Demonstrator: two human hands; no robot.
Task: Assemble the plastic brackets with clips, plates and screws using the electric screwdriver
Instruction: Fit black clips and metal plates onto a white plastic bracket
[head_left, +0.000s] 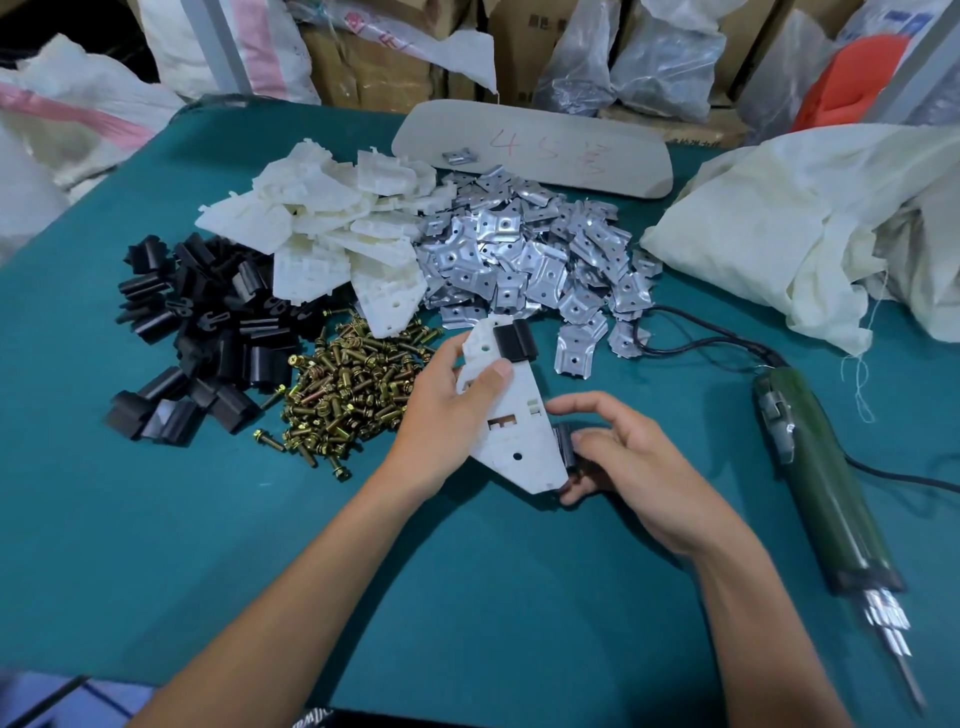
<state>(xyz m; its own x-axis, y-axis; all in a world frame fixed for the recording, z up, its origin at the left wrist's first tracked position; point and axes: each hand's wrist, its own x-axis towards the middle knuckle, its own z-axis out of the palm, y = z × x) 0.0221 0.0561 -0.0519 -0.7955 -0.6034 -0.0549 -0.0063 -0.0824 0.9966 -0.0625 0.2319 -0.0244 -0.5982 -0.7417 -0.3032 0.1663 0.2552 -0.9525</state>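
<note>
Left hand (441, 415) around bracket (511, 421), long axis near-far

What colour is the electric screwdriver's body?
Dark olive green. The electric screwdriver shows best in the head view, the only one here.

- A small assembly workshop or factory storeroom, seen from above a bench (467, 597) covered in teal cloth.
- Bulk parts lie in loose heaps across the bench's far half: white plastic brackets (322, 234), black clips (208, 322), metal plates (530, 249) and brass-coloured screws (348, 395).
- A corded electric screwdriver (815, 478) lies near the bench's right edge.
- Cardboard cartons (374, 67) and woven sacks (223, 41) are stacked beyond the far edge.
</note>
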